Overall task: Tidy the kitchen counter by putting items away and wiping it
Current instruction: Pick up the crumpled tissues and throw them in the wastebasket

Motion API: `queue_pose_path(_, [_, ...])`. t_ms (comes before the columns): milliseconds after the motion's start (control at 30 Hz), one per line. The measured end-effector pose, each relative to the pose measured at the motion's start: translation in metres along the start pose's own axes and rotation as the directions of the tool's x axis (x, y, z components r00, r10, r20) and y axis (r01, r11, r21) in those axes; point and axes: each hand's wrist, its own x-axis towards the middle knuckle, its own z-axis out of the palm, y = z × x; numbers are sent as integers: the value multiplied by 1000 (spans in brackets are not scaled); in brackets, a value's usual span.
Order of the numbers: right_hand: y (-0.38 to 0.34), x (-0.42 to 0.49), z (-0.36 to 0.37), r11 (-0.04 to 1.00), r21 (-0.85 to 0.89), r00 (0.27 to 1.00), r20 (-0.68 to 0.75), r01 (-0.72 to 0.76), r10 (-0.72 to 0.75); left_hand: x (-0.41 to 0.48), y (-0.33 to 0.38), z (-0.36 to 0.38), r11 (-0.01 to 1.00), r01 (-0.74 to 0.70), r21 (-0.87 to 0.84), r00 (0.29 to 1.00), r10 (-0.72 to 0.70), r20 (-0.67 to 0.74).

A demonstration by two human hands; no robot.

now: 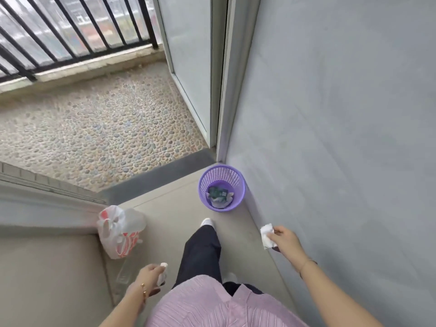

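I look down at a floor by a doorway. My right hand [284, 238] pinches a crumpled white paper towel [267, 235] close to the grey wall, below and to the right of a purple mesh waste basket [213, 173] that holds green and white rubbish. My left hand [151, 274] is closed on a small white wad of tissue [162, 274] at hip height. One dark trouser leg with a white shoe [207, 222] steps toward the basket.
A white and red plastic bag [120, 234] stands on the floor at the left, against a low ledge. A dark threshold [160, 175] leads to a pebbled balcony [99, 128] with black railing [70, 27]. An open glass door [188, 67] stands beyond the basket.
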Motion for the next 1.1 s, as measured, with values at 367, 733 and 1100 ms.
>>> queue_pose_path(367, [-101,131,53,987,120,994,44,-103,99,77,252,58,977,-208,-54,970,213,121])
queue_pose_path(733, [-52,296,111,947,158,960,32,-279,277,223,254,150,965,71,-252,994,-46,104])
queue_pose_path(1100, [-21,281,73,955,-98,957,49,-281,287,214,251,138,966,10,-258,996,14,91])
